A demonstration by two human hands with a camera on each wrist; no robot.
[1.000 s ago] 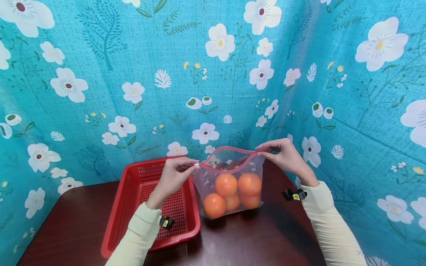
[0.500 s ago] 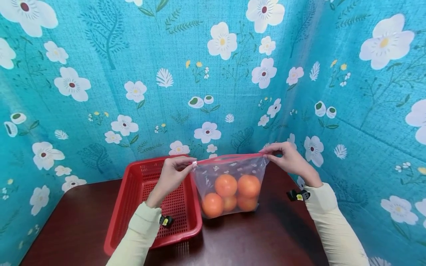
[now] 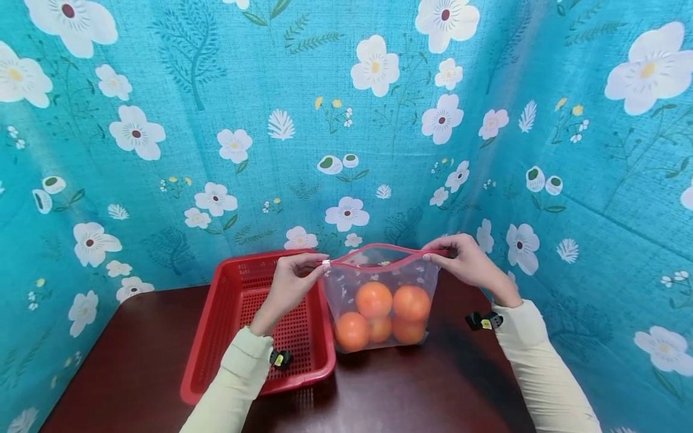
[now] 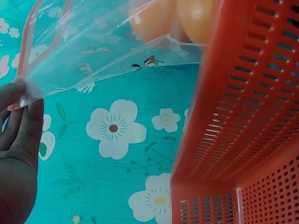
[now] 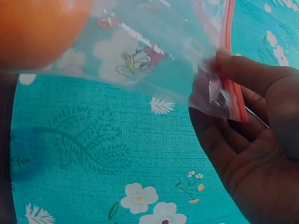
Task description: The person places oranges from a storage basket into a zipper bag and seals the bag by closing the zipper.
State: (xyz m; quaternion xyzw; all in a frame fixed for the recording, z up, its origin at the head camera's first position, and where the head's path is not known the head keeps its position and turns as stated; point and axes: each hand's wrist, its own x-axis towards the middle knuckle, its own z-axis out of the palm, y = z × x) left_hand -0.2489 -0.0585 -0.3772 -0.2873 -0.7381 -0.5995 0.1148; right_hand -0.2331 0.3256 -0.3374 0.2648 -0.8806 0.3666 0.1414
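A clear zip bag (image 3: 346, 288) with a red zip edge and printed cartoon figures stands on the dark table, its mouth parted in the middle. Several oranges (image 3: 373, 299) lie inside it, stacked in two layers. My left hand (image 3: 292, 285) pinches the bag's left top corner, by a small white slider (image 3: 326, 263). The opposite corner is pinched between thumb and fingers of my right hand (image 3: 465, 260). In the right wrist view the thumb presses the plastic just below the red zip strip (image 5: 237, 100).
A red perforated plastic basket (image 3: 330, 355) stands left of the bag, under my left forearm. The dark wooden table (image 3: 390, 391) carries both. Behind and to the right hangs a turquoise flowered cloth (image 3: 303, 198).
The bag's mouth drew nearly flat half a second ago as my hands spread, and now it gapes again with my hands slightly closer together. The head view has shifted a little left.
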